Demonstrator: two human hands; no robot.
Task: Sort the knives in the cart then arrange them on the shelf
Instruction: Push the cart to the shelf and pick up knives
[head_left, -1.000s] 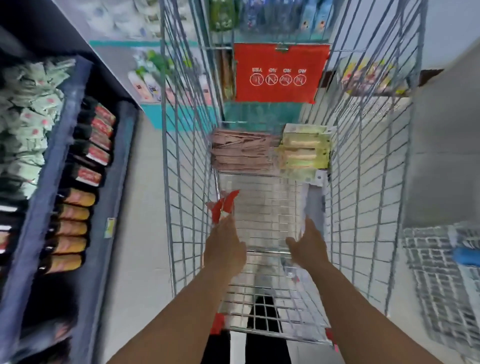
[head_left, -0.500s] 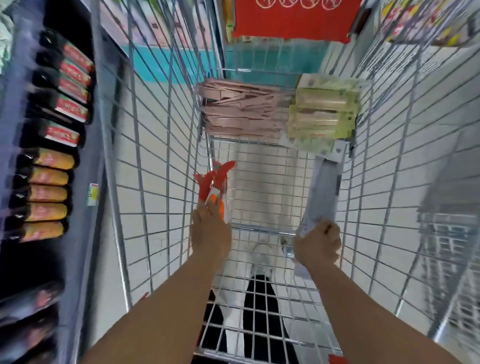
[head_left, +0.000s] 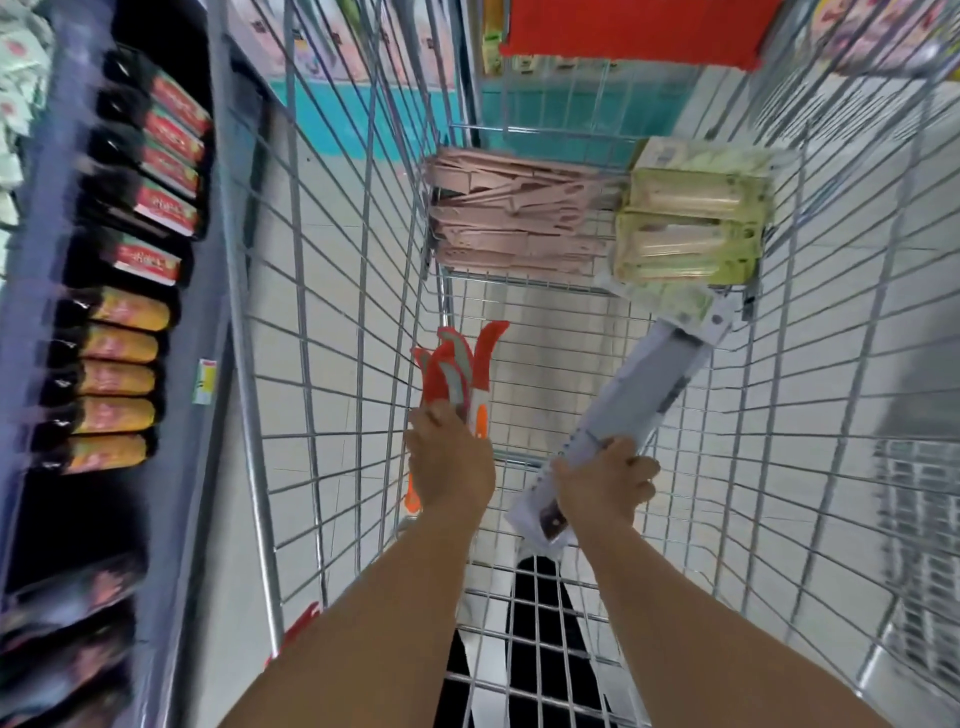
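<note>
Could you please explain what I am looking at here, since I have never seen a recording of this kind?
There is no machine: a person wears a camera on the head, and it looks forward and down at their own two bare arms. The wide lens bends straight lines, so the wire cart seems to flare outward.

The arms reach into that cart in a shop aisle. The left hand grips a bunch of red knives, blades pointing away. The right hand is closed around a long pale package that slants toward the far end.

At the far end lie a pile of pink packets and, to their right, green packets. On the left stands a shelf with rows of dark packaged goods, too blurred to identify.
</note>
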